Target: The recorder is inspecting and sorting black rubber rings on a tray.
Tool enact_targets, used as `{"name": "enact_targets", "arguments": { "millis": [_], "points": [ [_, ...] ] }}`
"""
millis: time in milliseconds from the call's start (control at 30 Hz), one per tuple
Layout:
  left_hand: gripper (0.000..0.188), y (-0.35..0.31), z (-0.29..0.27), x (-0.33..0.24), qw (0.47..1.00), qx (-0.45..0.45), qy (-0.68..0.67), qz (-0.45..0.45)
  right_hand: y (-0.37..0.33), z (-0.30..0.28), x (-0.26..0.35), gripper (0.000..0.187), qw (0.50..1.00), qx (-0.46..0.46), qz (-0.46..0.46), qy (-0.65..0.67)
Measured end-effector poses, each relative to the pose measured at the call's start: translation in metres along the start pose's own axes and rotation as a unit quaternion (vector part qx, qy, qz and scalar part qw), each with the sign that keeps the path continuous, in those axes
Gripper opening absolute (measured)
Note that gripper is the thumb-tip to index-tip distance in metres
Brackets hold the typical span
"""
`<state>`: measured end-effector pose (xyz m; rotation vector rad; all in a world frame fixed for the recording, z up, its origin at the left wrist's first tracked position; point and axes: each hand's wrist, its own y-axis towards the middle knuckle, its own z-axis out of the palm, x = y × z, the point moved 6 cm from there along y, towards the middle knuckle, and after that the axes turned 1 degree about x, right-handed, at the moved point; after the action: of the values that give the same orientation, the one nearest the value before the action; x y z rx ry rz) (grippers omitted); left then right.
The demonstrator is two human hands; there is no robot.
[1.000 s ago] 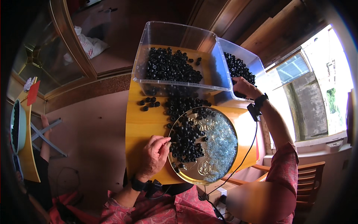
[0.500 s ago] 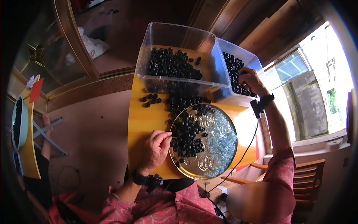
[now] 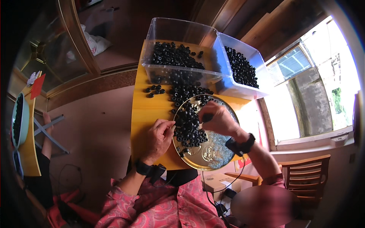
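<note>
My left hand (image 3: 159, 137) is at the left rim of a round gold tray (image 3: 189, 164), thumb and forefinger pinched together. Whatever is in that pinch is too small to make out. Over the middle of the tray, my right hand (image 3: 221, 121) bends its fingers round a small black hollow piece (image 3: 207, 117). Black hollow pieces (image 3: 189, 133) of the same sort are heaped on the tray's left side. Tiny clear bluish pieces (image 3: 220, 152) cover its right side, partly hidden under my right hand and wrist.
Behind the tray, a large clear plastic bin (image 3: 182, 70) and a bluish bin (image 3: 249, 91) stand on the yellow table (image 3: 146, 117); black pieces show in and around them. Cables hang from bands on both wrists. A wooden chair (image 3: 308, 174) is at right; another person's arm (image 3: 46, 133) shows at left.
My right hand has come from inside the bluish bin, leftward and nearer, to over the tray, now with a black piece in its fingers. My left hand stays pinched at the rim.
</note>
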<state>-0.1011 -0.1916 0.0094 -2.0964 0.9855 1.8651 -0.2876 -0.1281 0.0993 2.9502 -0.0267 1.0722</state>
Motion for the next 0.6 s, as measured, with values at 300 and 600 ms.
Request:
{"name": "enact_targets", "arguments": {
  "millis": [300, 600],
  "points": [
    [0.015, -0.001, -0.002, -0.001, 0.999, -0.010, 0.037, 0.038, -0.007, 0.063, -0.003, 0.022, 0.986, -0.007, 0.087, -0.142],
    [0.014, -0.002, 0.000, 0.007, 0.998, -0.008, 0.031, 0.048, -0.007, 0.060, 0.005, 0.031, 0.975, -0.069, 0.085, -0.195]
  ]
}}
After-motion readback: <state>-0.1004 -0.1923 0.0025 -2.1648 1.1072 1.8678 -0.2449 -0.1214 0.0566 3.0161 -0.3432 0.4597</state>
